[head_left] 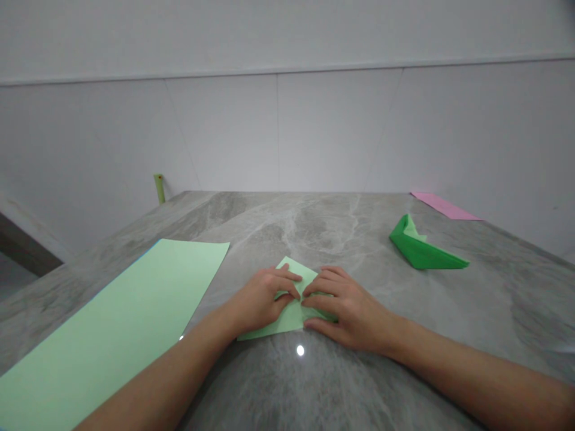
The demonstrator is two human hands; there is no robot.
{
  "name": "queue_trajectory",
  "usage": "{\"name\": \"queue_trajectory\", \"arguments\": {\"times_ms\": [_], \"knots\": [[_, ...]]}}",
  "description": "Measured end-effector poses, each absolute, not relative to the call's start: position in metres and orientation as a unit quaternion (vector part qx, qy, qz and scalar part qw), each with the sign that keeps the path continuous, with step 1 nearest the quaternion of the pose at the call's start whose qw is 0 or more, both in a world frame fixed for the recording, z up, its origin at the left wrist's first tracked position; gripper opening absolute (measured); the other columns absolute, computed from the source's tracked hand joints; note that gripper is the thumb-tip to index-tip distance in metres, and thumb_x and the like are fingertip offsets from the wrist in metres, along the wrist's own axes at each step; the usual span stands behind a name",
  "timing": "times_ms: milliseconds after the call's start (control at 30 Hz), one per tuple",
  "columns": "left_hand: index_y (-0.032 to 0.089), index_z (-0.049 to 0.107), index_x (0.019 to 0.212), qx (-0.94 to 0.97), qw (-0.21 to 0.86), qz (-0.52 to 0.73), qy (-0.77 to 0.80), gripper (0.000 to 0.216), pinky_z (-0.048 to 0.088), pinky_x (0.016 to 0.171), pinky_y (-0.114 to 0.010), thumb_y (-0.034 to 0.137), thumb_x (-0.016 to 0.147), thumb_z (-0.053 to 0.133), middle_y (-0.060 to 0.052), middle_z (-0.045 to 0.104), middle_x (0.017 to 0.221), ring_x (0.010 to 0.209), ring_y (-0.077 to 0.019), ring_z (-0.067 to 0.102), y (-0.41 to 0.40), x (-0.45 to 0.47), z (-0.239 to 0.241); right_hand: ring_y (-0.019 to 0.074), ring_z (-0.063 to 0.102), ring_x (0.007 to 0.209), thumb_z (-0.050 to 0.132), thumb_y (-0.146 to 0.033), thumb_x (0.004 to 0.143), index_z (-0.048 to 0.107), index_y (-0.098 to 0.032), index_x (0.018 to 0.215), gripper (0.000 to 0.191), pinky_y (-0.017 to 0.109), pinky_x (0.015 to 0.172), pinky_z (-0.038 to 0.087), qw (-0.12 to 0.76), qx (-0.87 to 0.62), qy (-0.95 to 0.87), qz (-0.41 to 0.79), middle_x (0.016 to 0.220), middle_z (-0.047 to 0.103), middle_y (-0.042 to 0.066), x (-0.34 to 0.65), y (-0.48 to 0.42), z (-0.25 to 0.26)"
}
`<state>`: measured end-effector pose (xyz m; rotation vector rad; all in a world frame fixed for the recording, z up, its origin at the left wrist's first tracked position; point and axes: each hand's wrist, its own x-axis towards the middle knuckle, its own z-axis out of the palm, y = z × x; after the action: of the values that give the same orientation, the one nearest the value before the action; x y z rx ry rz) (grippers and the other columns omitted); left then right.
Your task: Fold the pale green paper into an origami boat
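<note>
A small folded piece of light green paper [279, 324] lies on the grey marbled table, its far corner pointed. My left hand [266, 299] rests on its left part, thumb and index fingertips brought together at the paper near its middle. From the other side my right hand [348, 305] presses on the paper's right part, fingers spread and thumb apart at the near edge. The fingertips of both hands almost meet. Much of the paper's right side is hidden under my right hand.
To the left, partly behind my left forearm, lies a large light green sheet [135, 317]. A folded dark green paper shape [424, 251] stands at the right. Farther back is a pink sheet [444, 206] by the white wall [278, 131]. A yellow-green strip [159, 188] shows beyond the table's left edge.
</note>
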<state>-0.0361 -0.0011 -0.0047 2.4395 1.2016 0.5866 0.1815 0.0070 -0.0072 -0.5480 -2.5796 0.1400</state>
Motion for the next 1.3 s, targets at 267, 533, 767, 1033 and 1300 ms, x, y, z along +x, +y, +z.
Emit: {"name": "queue_trajectory", "arguments": {"times_ms": [267,533,767,1033,1300], "knots": [[0.022,0.076,0.087,0.868,0.197,0.217,0.402,0.019,0.043,0.101,-0.03,0.017,0.081,0.058,-0.008,0.061,0.129,0.115,-0.0199,0.059,-0.0078,-0.0346,0.0004,0.0206,0.059,0.092,0.055,-0.022,0.089,0.068,-0.018,0.099,0.017,0.037,0.085,0.046,0.232,-0.226,-0.942,0.086,0.096,0.066,0.008,0.1814,0.0076,-0.0103],[0.018,0.07,0.079,0.869,0.194,0.22,0.399,0.013,0.043,0.099,-0.028,0.018,0.082,0.057,-0.01,0.062,0.125,0.115,-0.0178,0.059,-0.0082,-0.0338,0.0033,0.0191,0.058,0.087,0.05,-0.017,0.091,0.068,-0.017,0.094,0.019,0.034,0.08,0.048,0.236,-0.222,-0.942,0.09,0.092,0.065,0.008,0.1787,0.0092,-0.007],[0.017,0.069,0.077,0.868,0.196,0.224,0.398,0.013,0.043,0.099,-0.028,0.017,0.082,0.057,-0.011,0.062,0.124,0.113,-0.018,0.06,-0.0052,-0.0348,0.0,0.0194,0.057,0.088,0.051,-0.02,0.091,0.068,-0.017,0.091,0.018,0.034,0.08,0.047,0.251,-0.246,-0.933,0.078,0.091,0.065,0.008,0.1808,0.0104,-0.0115],[0.018,0.067,0.076,0.872,0.19,0.226,0.39,0.012,0.042,0.101,-0.03,0.016,0.082,0.057,-0.01,0.065,0.119,0.115,-0.0186,0.058,-0.0069,-0.0345,-0.0007,0.0262,0.054,0.097,0.062,-0.02,0.076,0.067,-0.016,0.102,0.027,0.044,0.086,0.046,0.253,-0.257,-0.928,0.09,0.103,0.062,0.012,0.187,0.013,-0.0072],[0.018,0.066,0.076,0.873,0.18,0.23,0.391,0.011,0.041,0.102,-0.031,0.014,0.081,0.057,-0.009,0.066,0.117,0.116,-0.0184,0.058,-0.0068,-0.0339,-0.0012,0.0268,0.054,0.099,0.054,-0.008,0.063,0.065,-0.016,0.108,0.047,0.045,0.088,0.046,0.253,-0.263,-0.926,0.097,0.109,0.06,0.013,0.1869,0.0113,-0.008]]}}
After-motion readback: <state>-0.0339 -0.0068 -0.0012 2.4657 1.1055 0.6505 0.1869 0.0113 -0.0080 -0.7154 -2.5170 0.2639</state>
